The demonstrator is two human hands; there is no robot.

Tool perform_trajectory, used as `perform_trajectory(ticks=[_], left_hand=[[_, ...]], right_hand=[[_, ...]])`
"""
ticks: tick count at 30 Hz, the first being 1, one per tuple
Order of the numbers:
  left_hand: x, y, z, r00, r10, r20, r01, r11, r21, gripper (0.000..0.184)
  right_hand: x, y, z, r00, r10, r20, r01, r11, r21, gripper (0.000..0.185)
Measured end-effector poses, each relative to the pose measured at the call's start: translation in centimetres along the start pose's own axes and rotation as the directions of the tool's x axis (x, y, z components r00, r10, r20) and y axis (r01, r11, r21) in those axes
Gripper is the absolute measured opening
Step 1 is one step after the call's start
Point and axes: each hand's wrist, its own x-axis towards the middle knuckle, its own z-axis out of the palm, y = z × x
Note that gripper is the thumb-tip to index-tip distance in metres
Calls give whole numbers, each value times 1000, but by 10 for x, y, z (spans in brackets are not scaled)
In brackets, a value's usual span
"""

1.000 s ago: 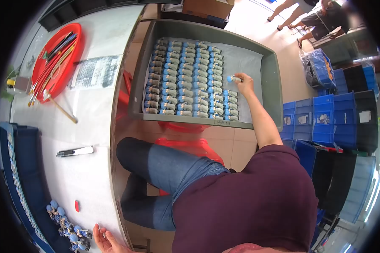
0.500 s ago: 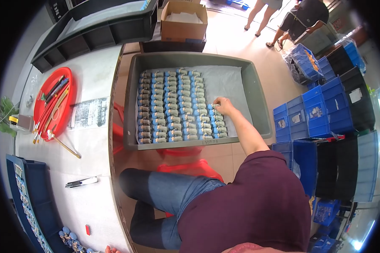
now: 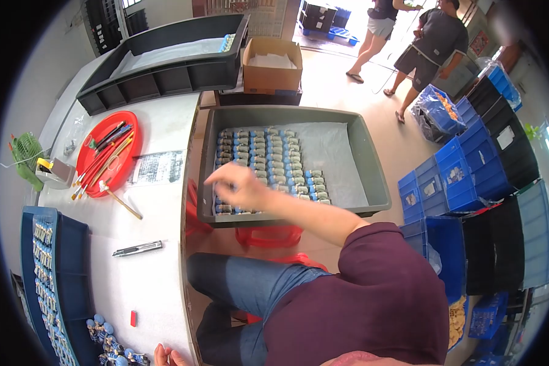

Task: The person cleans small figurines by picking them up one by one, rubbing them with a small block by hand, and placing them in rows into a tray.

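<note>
Right hand (image 3: 240, 188) empty, loosely curled, over left end of tray (image 3: 372, 161); figurines (image 3: 294, 160) in rows under and beside it.

Two hands (image 3: 241, 186), six columns of figurines (image 3: 276, 165) in one grey-green tray (image 3: 372, 177), one red dish (image 3: 138, 139), one utility knife (image 3: 138, 249)
</note>
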Motion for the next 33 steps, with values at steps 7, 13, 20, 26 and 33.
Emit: perform_trajectory(ticks=[7, 13, 20, 26, 33], left_hand=[[0, 12, 5, 999, -35, -20, 35, 999, -7, 24], [-2, -3, -2, 983, -179, 51, 179, 984, -5, 36], [-3, 2, 1, 993, -114, 6, 113, 991, 74, 25], [-1, 2, 4, 990, -138, -22, 140, 983, 115, 25], [1, 2, 5, 991, -132, -35, 136, 976, 170, 24]], right_hand=[[-10, -126, 117, 761, -630, 155, 467, 698, 543, 20], [-40, -124, 111, 700, -693, 173, 497, 646, 579, 15], [-37, 21, -31, 976, -198, 92, 212, 957, -199, 27], [-97, 164, -169, 758, 593, -270, -641, 602, -476, 21], [-172, 217, -181, 529, 835, -152, -729, 356, -585, 25]])
